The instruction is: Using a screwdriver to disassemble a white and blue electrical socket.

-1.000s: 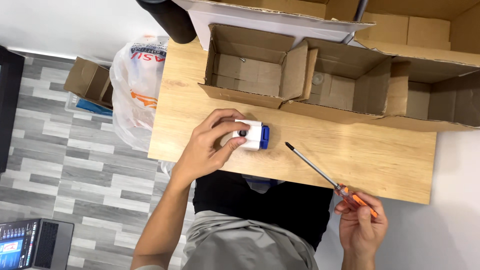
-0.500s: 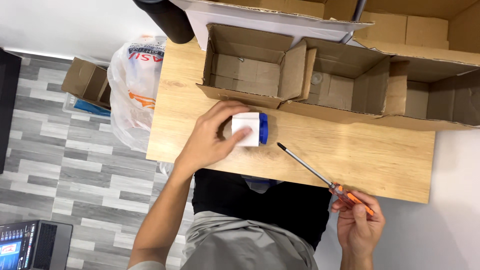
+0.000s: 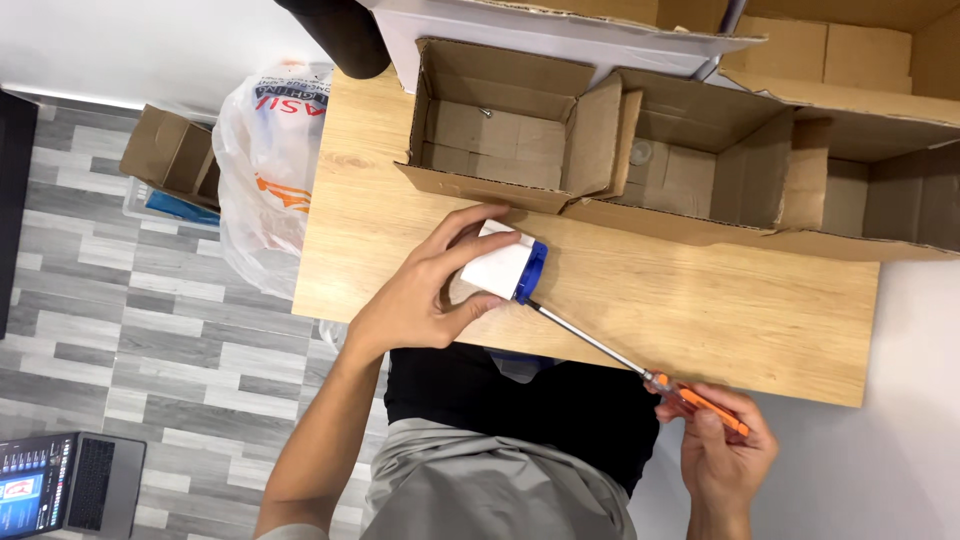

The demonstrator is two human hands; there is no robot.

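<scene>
My left hand (image 3: 420,295) grips a small white box-shaped device with a blue end (image 3: 505,268), held tilted just above the wooden table (image 3: 700,300). My right hand (image 3: 725,455) holds a long screwdriver (image 3: 620,358) by its orange handle, off the table's near edge. The metal shaft runs up and left, and its tip meets the blue end of the device.
Open cardboard boxes (image 3: 510,130) stand along the table's far side, with more at the right (image 3: 700,170). A white plastic bag (image 3: 265,170) and a small carton (image 3: 170,155) sit on the floor at left. A laptop (image 3: 65,485) lies at bottom left.
My left hand has turned the device so its blue end faces right and down. The screwdriver has swung left, and its tip now touches the blue end.
</scene>
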